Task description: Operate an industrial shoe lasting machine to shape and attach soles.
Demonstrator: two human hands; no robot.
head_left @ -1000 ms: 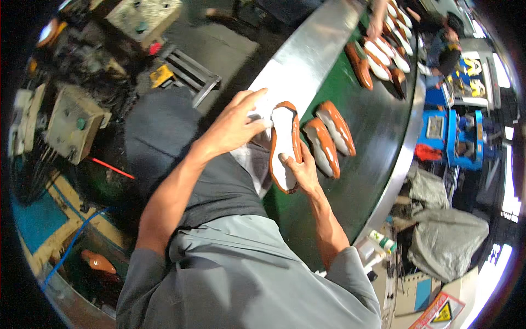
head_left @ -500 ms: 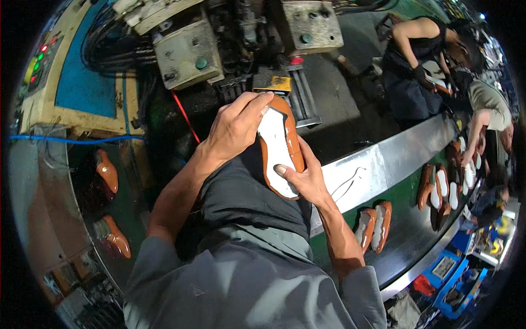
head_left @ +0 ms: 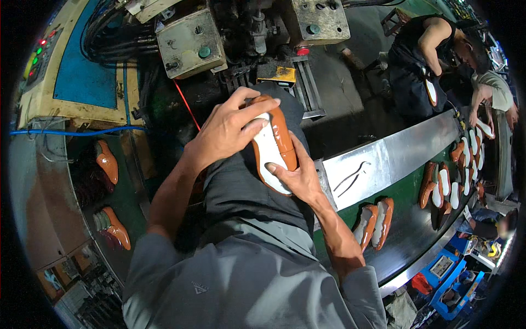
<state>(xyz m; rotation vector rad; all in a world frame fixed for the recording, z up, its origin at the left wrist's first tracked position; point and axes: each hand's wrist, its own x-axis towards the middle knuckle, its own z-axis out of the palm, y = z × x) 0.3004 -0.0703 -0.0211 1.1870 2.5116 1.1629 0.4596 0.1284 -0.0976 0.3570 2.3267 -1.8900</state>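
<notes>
A glossy brown shoe upper (head_left: 280,129) with a white underside facing me is held over my dark-trousered lap. My left hand (head_left: 233,129) curls over its far end, fingers across the brown edge and thumb on the white face. On the near end, my right hand (head_left: 298,178) grips the right side with its thumb pressed on the white. Both hands are closed on the same upper. A pair of pincers (head_left: 353,178) lies on the metal ledge (head_left: 405,156) to the right of my right hand.
Two brown uppers (head_left: 382,223) stand on the green conveyor belt (head_left: 402,236) at right, with several more (head_left: 438,186) farther along. Two others (head_left: 108,162) lie at left. Ahead is a machine with control boxes (head_left: 192,44). Co-workers (head_left: 419,60) sit at far right.
My left fingers have wrapped farther over the upper's far end, and the upper has shifted slightly left and turned. At far right, a co-worker's white-bottomed upper has come into sight.
</notes>
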